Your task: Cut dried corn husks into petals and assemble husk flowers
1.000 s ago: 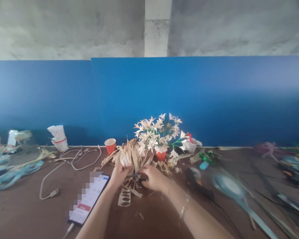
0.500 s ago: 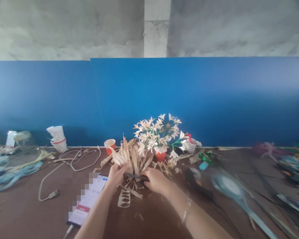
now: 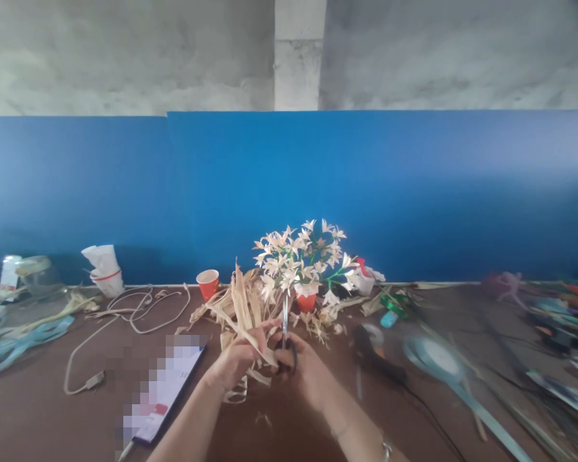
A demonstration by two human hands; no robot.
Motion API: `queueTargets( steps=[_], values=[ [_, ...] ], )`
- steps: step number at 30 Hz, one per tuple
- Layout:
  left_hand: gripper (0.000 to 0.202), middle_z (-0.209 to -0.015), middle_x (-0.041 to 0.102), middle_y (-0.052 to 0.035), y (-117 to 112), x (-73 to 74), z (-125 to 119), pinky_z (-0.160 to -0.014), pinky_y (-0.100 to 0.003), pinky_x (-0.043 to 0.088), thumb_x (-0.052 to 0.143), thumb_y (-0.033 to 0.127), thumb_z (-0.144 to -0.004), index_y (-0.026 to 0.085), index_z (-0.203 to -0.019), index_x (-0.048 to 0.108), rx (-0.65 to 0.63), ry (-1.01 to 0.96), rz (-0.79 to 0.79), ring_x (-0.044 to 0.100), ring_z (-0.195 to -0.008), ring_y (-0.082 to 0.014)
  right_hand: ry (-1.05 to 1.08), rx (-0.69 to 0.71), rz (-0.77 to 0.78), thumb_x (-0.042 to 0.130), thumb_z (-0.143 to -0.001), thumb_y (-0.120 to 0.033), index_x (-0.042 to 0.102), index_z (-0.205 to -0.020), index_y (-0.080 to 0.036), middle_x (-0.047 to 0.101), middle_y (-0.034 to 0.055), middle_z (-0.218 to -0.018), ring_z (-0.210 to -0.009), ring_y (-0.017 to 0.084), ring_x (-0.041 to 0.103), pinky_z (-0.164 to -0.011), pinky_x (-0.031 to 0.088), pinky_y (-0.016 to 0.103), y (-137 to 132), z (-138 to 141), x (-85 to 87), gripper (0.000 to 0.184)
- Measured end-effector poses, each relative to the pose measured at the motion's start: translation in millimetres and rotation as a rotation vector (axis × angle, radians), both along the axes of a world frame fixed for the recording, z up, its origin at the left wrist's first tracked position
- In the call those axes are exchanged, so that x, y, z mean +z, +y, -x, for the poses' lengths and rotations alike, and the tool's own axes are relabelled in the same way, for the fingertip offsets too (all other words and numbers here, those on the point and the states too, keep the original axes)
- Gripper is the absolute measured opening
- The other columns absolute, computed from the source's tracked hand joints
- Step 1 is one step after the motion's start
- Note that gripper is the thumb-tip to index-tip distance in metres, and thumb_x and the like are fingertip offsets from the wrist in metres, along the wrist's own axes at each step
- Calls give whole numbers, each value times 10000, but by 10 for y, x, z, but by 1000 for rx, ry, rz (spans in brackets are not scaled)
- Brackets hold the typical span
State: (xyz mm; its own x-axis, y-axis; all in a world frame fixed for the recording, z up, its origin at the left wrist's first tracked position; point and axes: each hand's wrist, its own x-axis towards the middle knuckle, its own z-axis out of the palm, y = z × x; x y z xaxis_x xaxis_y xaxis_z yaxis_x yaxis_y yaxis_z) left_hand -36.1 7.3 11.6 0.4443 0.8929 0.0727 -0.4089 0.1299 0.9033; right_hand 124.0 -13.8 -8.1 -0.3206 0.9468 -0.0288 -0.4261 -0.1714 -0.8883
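Note:
Between the fingers of my left hand [image 3: 239, 357] is a strip of dried corn husk [image 3: 251, 339], slanting from upper left down to the right. My right hand [image 3: 304, 366] grips a pair of scissors [image 3: 285, 321] by the dark handles, the metal blades pointing up and away from me. Both hands are close together, the scissors right beside the husk strip. Just beyond them a pile of dry husks [image 3: 245, 298] lies on the table. Behind stands a bunch of pale husk flowers [image 3: 291, 256] on green stems in a red cup [image 3: 306, 299].
A phone [image 3: 168, 398] lies left of my arm, with a white cable [image 3: 72, 359] beyond it. An orange paper cup [image 3: 207, 283] stands near the blue partition [image 3: 270, 173]. To the right are a dark corded tool [image 3: 373, 350] and a light blue ribbon roll [image 3: 436, 359].
The scissors have swung from lying crosswise to pointing upward. My left hand has moved right and nearer to me with the husk strip, now close against the right hand.

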Motion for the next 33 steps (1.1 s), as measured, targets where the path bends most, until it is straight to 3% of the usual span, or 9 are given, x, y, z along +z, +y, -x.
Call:
queueTargets(
  steps=[6, 8, 10, 12, 17, 20, 26, 30, 33],
  values=[
    [349, -923, 673, -77, -49, -16, -124, -682, -288, 448, 628, 192, -590, 148, -935, 644, -70, -96, 53, 613, -753, -197, -235, -381, -293, 721, -627, -246, 577, -903, -182, 637, 17, -797, -718, 158, 589, -638, 475, 243, 17, 8, -66, 318],
    [315, -784, 678, -63, -45, -41, -178, -651, -267, 441, 667, 268, -636, 134, -920, 645, 5, -26, 60, 600, -660, -162, -345, -480, -408, 677, -665, -232, 581, -937, -177, 639, 37, -825, -747, 173, 596, -680, 484, 260, 6, -15, -89, 294],
    [275, -635, 652, -30, -26, -80, -243, -512, -212, 391, 718, 316, -619, 126, -808, 656, 154, 116, 89, 535, -507, -107, -440, -521, -480, 639, -693, -216, 585, -961, -169, 641, 51, -837, -742, 175, 601, -691, 487, 263, -2, -32, -109, 277],
    [289, -542, 618, -10, -1, -118, -301, -438, -194, 331, 741, 360, -588, 113, -713, 661, 300, 215, 64, 462, -425, -78, -492, -538, -493, 622, -704, -216, 589, -957, -162, 639, 47, -797, -698, 167, 598, -647, 487, 252, 9, -39, -129, 261],
    [320, -508, 611, -20, 29, -148, -347, -434, -197, 325, 726, 407, -591, 95, -624, 663, 384, 273, -92, 470, -440, -92, -406, -571, -353, 649, -654, -231, 577, -906, -151, 610, 7, -669, -583, 142, 563, -522, 458, 224, 88, -35, -160, 274],
    [329, -465, 572, 10, 4, -145, -364, -394, -177, 282, 737, 413, -573, 103, -641, 653, 435, 244, -37, 414, -392, -62, -354, -606, -292, 654, -640, -244, 566, -897, -147, 609, 7, -671, -567, 135, 549, -519, 454, 228, 94, -41, -131, 288],
    [309, -330, 470, 57, -58, -127, -435, -297, -148, 150, 719, 413, -598, 126, -630, 610, 383, 207, 135, 267, -263, -19, -378, -618, -293, 680, -656, -336, 564, -926, -148, 637, 60, -759, -658, 184, 579, -590, 475, 271, 69, -90, -85, 349],
    [297, -520, 630, -11, -11, -86, -375, -383, -156, 385, 764, 355, -546, 116, -660, 629, 505, 79, 150, 517, -402, -74, -429, -540, -329, 688, -663, -344, 563, -937, -158, 633, 76, -846, -763, 209, 581, -667, 467, 285, 79, -118, -112, 354],
    [292, -589, 651, -11, 55, -64, -279, -497, -171, 472, 788, 297, -519, 111, -699, 652, 567, -10, 148, 587, -503, -93, -524, -373, -369, 699, -656, -317, 569, -859, -171, 601, 27, -784, -734, 175, 548, -666, 435, 258, 59, -113, -112, 282]
  ],
)
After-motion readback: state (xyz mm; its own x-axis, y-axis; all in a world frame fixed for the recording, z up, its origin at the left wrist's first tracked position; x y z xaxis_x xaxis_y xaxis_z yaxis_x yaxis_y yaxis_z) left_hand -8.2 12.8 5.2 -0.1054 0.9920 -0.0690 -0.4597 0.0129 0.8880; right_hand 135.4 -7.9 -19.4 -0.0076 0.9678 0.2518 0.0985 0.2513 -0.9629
